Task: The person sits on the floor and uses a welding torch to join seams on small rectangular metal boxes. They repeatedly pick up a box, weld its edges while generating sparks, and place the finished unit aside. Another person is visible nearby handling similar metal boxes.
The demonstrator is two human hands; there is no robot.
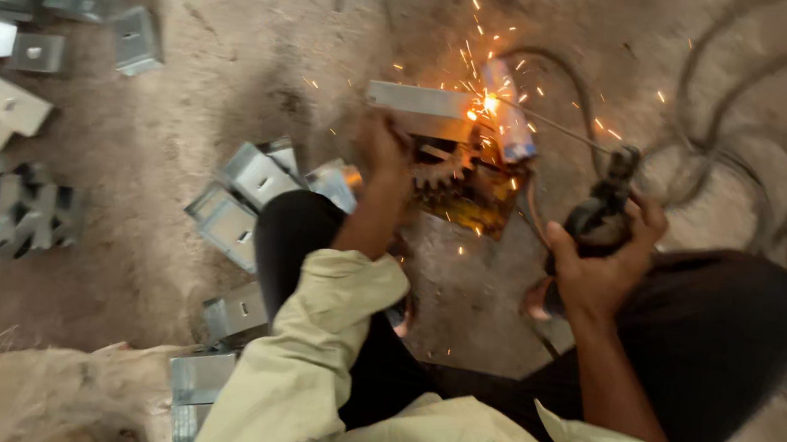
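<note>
- L hand (384,151) gripping 1 flat metal strip (419,101), held on a rusty block (468,188) on the floor (231,84).
- R hand (601,264) clenched round 1 welding electrode holder (604,208); rod tip sparking at strip's end.
- Approx 5 metal brackets (248,195) by L knee; further ones far left, blurred, no count.

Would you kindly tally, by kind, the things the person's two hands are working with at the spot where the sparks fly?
Electrode holder, gripped by the right hand: 1
Welding rod running from the holder to the sparks: 1
Flat grey metal piece at the sparks, beside the left hand: 1
Toothed rusty fixture under it: 1
Total: 4
</note>
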